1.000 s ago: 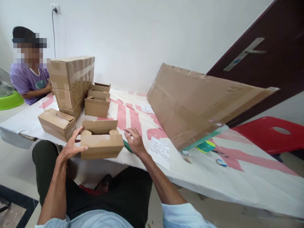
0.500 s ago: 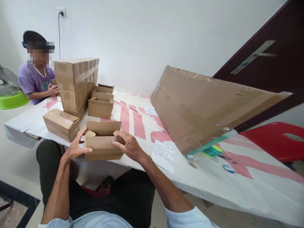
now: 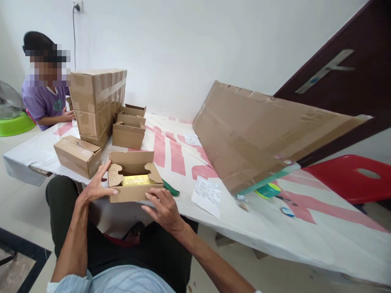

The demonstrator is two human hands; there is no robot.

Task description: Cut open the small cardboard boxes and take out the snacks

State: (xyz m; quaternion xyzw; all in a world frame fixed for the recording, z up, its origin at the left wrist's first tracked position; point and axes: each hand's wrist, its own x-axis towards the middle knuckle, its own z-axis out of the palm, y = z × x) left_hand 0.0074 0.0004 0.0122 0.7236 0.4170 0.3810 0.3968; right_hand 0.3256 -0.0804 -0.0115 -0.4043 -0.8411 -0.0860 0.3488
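Note:
A small cardboard box (image 3: 131,194) stands at the table's near edge, its lid raised at the back and its side flaps partly folded inward. Something yellow (image 3: 136,180) with a printed surface lies inside it. My left hand (image 3: 97,185) grips the box's left end, thumb on the front wall and fingers along the side. At the front right corner is my right hand (image 3: 163,209), fingers loosely bent and apart, fingertips at the front wall; whether they touch it I cannot tell. A green object (image 3: 171,188) shows partly from behind the box's right end.
Left of my box lies a closed cardboard box (image 3: 77,156). Behind are stacked taped boxes (image 3: 97,99) and several open boxes (image 3: 128,136). A large cardboard sheet (image 3: 259,134), printed paper (image 3: 207,196) and tape roll (image 3: 268,190) are to the right. A person (image 3: 45,97) sits far left.
The box's right flap has come up and the yellow contents now show. My right hand has moved from the box's top edge down to its front. The green object has come into view.

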